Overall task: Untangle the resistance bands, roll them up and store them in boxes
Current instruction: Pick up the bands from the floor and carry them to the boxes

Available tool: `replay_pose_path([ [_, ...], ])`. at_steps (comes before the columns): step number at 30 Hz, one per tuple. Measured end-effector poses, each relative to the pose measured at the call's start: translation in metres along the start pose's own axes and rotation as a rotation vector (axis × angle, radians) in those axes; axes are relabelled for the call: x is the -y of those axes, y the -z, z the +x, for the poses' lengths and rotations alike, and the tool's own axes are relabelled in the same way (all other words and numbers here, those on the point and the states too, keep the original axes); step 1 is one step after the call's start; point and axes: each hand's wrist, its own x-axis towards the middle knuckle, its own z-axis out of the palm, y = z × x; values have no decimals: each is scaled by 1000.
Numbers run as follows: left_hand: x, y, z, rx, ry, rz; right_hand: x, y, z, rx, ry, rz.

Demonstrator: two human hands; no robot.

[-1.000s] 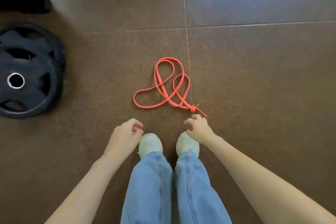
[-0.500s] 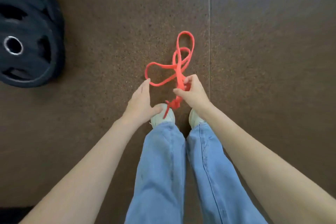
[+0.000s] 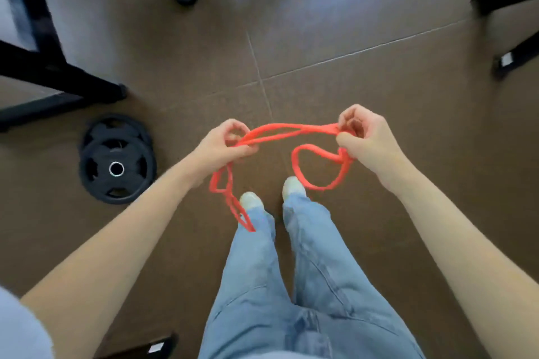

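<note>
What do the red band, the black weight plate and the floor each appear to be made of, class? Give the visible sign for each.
Red band: probably rubber or latex, matte; it hangs limp in loops and lies flat between the left hand and right hand.
Weight plate: seemingly rubber-coated, dull black, with a shiny metal centre ring.
Floor: likely rubber tiles, brown and speckled, with seams.

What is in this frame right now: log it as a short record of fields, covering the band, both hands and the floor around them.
band: red resistance band, held off the floor, stretched between both hands
tangle: loop and knot hang by the right hand; twisted tail dangles below the left hand
left hand: left hand pinches the band
right hand: right hand, fingers curled round the band
floor: brown floor
nearby: black weight plates lie flat on the left
boxes: none in view
</note>
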Motion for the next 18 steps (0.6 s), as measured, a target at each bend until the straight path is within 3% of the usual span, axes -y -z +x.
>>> replay_pose_path([
  [3,-84,-15,6,-1,-70,-275,1,42,-11,-28,-1,20],
  [6,-160,-52,40,-4,-44,-509,4,69,2,116,0,152],
  [9,-234,-93,85,49,13,-739,3,107,33,190,93,-17],
  [16,-386,-160,180,205,2,-1136,46,236,135,118,163,109],
  [18,-420,-161,212,168,-19,-1221,64,277,162,59,179,75],
])
